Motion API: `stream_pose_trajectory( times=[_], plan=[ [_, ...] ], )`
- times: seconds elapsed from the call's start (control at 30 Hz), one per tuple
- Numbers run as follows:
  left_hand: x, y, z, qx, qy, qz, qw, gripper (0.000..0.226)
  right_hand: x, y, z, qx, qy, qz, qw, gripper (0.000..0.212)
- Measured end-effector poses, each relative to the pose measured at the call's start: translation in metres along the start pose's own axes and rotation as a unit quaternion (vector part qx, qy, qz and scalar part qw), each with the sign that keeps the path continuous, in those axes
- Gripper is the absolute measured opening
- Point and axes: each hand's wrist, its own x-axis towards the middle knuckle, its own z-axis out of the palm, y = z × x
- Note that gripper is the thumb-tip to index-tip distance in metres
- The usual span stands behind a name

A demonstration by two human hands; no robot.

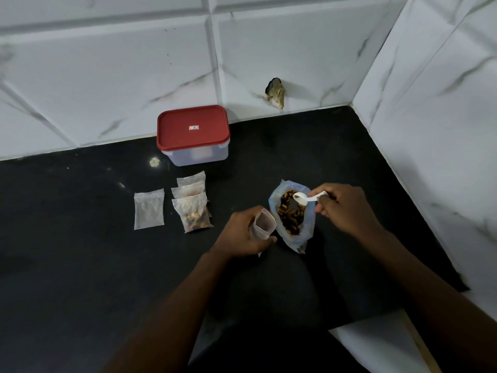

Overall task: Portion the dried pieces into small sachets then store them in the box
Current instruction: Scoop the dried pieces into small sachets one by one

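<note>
Status: your L hand point(246, 231) grips an open sachet point(265, 222), mouth up, just beside the bag point(309, 227) of pieces point(290, 220). Your R hand point(347, 208) pinches the spoon point(302, 198) by its handle. The bowl sits over the bag mouth and looks empty. Filled sachets point(192, 208) lie stacked on the tabletop point(80, 265) to the left, w/ a flat sachet point(149, 208) beside them. The box point(197, 154) stands behind, lid point(192, 127) on.

Hazards:
1. Spill in transfer. Cause: overloaded spoon, or a sachet mouth narrower than the bowl. Keep the sachet close to the bag.
2. Mouth collapse. Cause: slack L grip.
3. Bag slump. It looks unsupported, so a hard dig w/ the spoon could tip it and scatter pieces.
4. Box is closed and both hands are busy. Free one before storing.
</note>
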Motion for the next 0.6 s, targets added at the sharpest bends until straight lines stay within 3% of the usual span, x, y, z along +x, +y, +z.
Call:
stream_pose_trajectory(
  times=[0.13, 0.37, 0.6],
  plan=[
    [-0.002, -0.005, 0.000, 0.009, 0.026, -0.019, 0.999, 0.039, 0.005, 0.004, 0.019, -0.027, -0.001, -0.017, 1.000, 0.025],
    [-0.002, -0.007, 0.004, 0.023, -0.014, -0.056, 0.998, 0.039, 0.005, 0.002, 0.030, -0.087, -0.061, -0.025, 0.994, 0.027],
    [0.001, -0.011, 0.007, 0.043, -0.029, -0.070, 0.996, 0.046, 0.013, 0.008, 0.021, -0.064, -0.019, -0.040, 0.997, 0.024]
  ],
)
